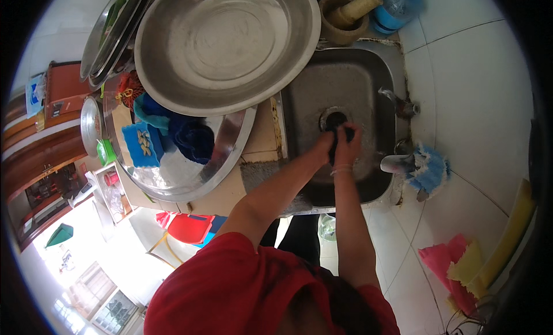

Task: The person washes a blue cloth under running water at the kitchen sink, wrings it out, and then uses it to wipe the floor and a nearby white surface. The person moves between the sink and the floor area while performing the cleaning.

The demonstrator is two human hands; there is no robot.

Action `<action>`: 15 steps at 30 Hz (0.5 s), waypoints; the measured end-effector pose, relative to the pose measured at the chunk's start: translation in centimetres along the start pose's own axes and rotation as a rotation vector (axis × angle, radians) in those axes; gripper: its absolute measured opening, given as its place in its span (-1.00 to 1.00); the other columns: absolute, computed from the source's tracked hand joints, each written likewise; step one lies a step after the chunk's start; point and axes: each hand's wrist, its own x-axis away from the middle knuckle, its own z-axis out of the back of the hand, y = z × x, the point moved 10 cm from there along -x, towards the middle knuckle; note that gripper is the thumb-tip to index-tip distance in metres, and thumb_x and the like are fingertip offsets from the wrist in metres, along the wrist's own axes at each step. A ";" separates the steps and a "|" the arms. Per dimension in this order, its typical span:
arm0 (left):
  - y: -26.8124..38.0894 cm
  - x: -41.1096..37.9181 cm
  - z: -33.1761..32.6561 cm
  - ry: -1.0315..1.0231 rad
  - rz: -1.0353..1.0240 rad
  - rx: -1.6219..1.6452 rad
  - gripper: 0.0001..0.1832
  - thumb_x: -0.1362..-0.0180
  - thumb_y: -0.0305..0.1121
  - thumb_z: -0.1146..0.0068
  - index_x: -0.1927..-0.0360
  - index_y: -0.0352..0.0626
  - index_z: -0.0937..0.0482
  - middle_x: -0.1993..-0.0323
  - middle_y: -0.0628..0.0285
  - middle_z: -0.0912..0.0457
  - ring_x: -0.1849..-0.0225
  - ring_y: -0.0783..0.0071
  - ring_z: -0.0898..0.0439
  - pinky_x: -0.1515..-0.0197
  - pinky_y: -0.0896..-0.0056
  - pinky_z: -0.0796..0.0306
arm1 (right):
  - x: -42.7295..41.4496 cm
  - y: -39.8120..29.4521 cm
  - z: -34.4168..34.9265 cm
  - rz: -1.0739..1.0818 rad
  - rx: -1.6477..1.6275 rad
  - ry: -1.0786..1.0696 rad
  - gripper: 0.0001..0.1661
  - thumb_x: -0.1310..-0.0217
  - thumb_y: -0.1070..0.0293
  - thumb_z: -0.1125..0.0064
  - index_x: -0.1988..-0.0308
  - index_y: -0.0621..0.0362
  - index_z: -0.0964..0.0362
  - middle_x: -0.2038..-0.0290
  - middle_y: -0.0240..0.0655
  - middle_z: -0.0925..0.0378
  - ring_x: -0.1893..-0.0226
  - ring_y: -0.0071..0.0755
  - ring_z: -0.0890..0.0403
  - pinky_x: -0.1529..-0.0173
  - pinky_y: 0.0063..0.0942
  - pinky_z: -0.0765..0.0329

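Both my hands are low inside the stainless steel sink basin [319, 86], close beside the round drain. My left hand [326, 145] and my right hand [349, 141] are closed around a dark, soft-looking item [332, 151], perhaps a cloth, squeezed between them. What it is exactly cannot be told. The dark drain opening [336, 119] lies just beyond my fingers. At the basin's right side stand a metal tap [404, 107] and a larger grey spout [395, 163] with a blue and white cloth [427, 168] around its base.
A large metal basin [229, 37] overhangs the sink's upper left. Below it, a round metal tray [233, 155] bears a dark blue cloth [190, 138] and a blue container [139, 145]. A stone mortar [337, 30] with pestle [358, 9] and a water bottle [395, 13] stand behind the sink.
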 end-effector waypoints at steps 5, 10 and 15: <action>-0.5 0.5 1.9 -0.005 -0.046 0.053 -0.67 -0.29 -0.18 0.19 0.07 -0.17 -0.47 0.13 0.14 -0.56 0.12 0.34 -0.55 0.08 0.30 -0.47 | 6.9 -6.2 -0.5 0.414 0.260 -0.009 -0.84 -0.20 0.34 -0.06 0.23 0.16 -0.41 0.18 -0.22 -0.49 0.12 -0.08 -0.46 -0.01 -0.26 -0.36; -1.1 -0.3 1.0 0.029 -0.056 -0.129 -0.65 -0.30 -0.13 0.17 0.08 -0.18 -0.48 0.14 0.17 -0.58 0.16 0.34 -0.58 0.16 0.34 -0.51 | -3.6 5.3 0.2 -0.216 0.001 -0.199 -0.75 -0.26 0.26 0.01 0.19 0.19 -0.46 0.17 -0.15 -0.51 0.09 -0.17 -0.48 -0.04 -0.37 -0.34; 0.0 -2.6 2.6 0.160 0.037 -0.028 -0.60 -0.29 -0.10 0.23 0.08 -0.21 -0.47 0.20 0.10 -0.57 0.22 0.28 -0.60 0.19 0.26 -0.54 | 0.4 0.5 1.6 -0.190 -0.124 -0.154 -0.73 -0.23 0.27 -0.09 0.14 0.20 -0.45 0.07 -0.20 -0.51 0.04 -0.33 -0.48 -0.11 -0.45 -0.33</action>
